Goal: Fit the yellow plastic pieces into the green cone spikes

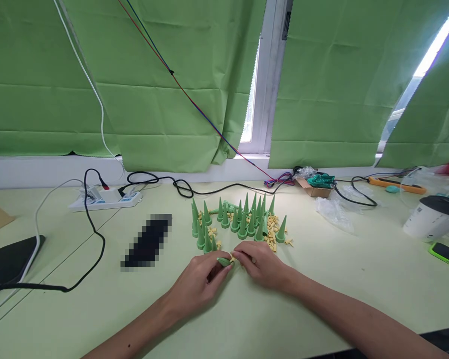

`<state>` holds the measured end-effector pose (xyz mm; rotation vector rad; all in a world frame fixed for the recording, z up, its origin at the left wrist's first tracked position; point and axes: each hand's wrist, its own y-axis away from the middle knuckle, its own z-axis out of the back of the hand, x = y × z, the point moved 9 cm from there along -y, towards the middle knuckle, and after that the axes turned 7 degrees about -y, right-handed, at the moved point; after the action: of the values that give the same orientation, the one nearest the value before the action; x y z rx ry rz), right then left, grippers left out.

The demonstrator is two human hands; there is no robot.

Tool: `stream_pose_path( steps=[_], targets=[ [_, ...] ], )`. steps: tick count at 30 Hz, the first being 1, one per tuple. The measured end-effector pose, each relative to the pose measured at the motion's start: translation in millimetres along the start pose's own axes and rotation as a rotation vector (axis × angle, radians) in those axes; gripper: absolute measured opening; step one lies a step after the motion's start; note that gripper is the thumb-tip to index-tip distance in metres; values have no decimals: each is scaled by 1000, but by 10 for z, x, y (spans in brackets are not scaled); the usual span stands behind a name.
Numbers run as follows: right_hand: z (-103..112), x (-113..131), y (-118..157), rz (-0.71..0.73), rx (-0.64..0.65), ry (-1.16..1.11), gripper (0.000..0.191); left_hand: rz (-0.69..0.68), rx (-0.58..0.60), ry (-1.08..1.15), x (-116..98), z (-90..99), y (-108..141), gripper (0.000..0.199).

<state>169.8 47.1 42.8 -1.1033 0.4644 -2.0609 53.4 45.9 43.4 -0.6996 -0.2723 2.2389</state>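
Our left hand (200,279) is clamped on a green cone (223,261); our right hand (261,264) pinches a small yellow piece (232,258) at its three-o'clock end. Just beyond, at twelve o'clock, upright cones (242,228) stand among yellow pieces (272,233); farther, at ten, lies a power strip (114,200).

Ahead of left hand (198,279) and right hand (260,262): blocked, upright pointed green cones (242,227) packed close, small pale-yellow pieces (271,232) strewn among them. Right of right hand: wide bare pale-green tabletop (340,264) up to white black-lidded cylinder (430,219). Left of left hand: narrower gap, then flat black pixelated shape (147,243), looping black cable (104,244) beyond. Nearer side, between forearms: open.
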Motion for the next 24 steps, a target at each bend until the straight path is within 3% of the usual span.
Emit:
stream_pose_path(
  steps=[6,11,17,24],
  targets=[
    [-8,-14,17,-45,10,16,20,-8,49,-21,-7,-28,2,18],
    [1,-34,21,-83,-1,-6,17,25,24,13,6,-1,-1,20],
    [11,64,12,14,7,-18,27,206,-41,62,167,66,-22,29],
    [0,72,2,48,28,-33,25,196,-52,56,161,70,-41,27]
  ],
)
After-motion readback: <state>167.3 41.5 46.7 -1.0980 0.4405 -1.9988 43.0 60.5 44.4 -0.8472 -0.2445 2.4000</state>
